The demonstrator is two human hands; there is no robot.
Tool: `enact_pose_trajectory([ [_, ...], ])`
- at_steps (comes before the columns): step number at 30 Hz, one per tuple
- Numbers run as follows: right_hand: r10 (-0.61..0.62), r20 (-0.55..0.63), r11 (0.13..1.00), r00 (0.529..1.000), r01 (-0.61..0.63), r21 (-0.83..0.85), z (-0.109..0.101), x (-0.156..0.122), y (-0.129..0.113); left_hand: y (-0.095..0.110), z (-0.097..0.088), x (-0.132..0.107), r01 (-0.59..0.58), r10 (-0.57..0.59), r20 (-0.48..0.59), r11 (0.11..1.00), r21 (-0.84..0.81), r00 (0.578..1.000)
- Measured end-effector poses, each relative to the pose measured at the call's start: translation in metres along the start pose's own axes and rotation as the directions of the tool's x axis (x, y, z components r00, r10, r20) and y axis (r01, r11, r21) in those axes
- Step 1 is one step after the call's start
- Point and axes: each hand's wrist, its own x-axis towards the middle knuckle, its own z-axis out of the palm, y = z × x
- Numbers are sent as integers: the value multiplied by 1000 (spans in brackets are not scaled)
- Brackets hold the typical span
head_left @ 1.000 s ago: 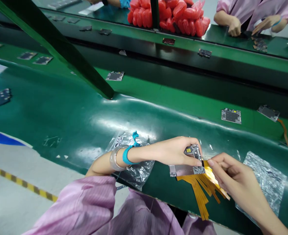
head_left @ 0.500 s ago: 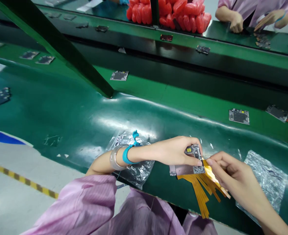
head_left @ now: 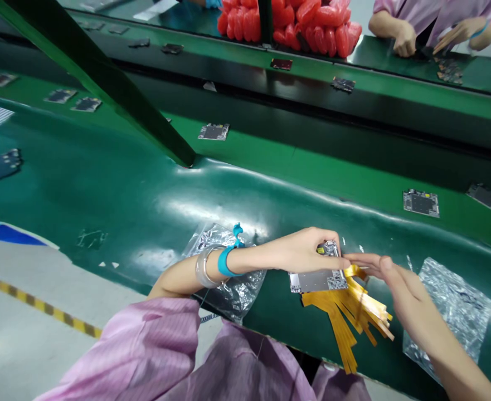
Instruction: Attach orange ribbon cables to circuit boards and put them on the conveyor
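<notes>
Circuit board, lower centre of the frame, held low over the green table, clamped along its top edge in the left hand, grip closed between thumb and fingers. Right hand, lower right, fingers stretched out flat toward the board's right edge, tips at a yellow strip there. Grip unclear: impossible to tell whether pinching the strip or only touching it.

Risks, judged from this view:
- **Biggest:** near edge of the table along the bottom of the frame. Fan of orange flex strips spread below the board, reaching almost to that edge. One sweep of the right wrist probably enough to push them off toward the floor.
- **Next:** crinkled foil bag just beside the right forearm and second foil bag under the left wrist, both likely slippery and easy to drag.
- **Smaller:** thin strips prone to creasing or tearing if pulled at an angle against the held board.
- **Smallest:** board slipping from a fingertip-only hold.

Room:
- **Widest stretch:** table surface left of the left arm, a few small scraps on it.
- **Beyond it:** conveyor belt across the middle of the frame, carrying loose boards, well apart from the hands.
- **Upper left:** slanted green strut, well apart from both arms.
- **Tightest spot:** between the two bags, toward the bottom edge.
</notes>
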Motion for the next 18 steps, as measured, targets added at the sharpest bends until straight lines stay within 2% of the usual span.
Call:
enact_pose_trajectory([
  [4,41,175,997,984,-29,-73,0,21,4,-3,-3,4,39,-30,-92,995,88,995],
  [6,39,193,999,980,-34,-29,2,37,6,-7,-7,8,18,-1,-178,995,97,984],
  [8,13,134,998,991,-22,63,0,60,5,-13,-14,14,-40,78,-328,992,120,941],
  [11,-62,-69,995,996,66,69,-12,106,4,-18,-29,20,-90,186,-542,976,199,820],
  [12,-98,-152,995,984,103,20,-18,124,3,-19,-34,22,-86,201,-575,972,220,793],
  [15,-162,-293,986,942,141,-90,-42,174,2,-22,-49,25,-52,219,-617,960,277,756],
  [18,-230,-404,956,885,128,-263,-62,200,9,-31,-73,33,31,241,-668,929,368,704],
])
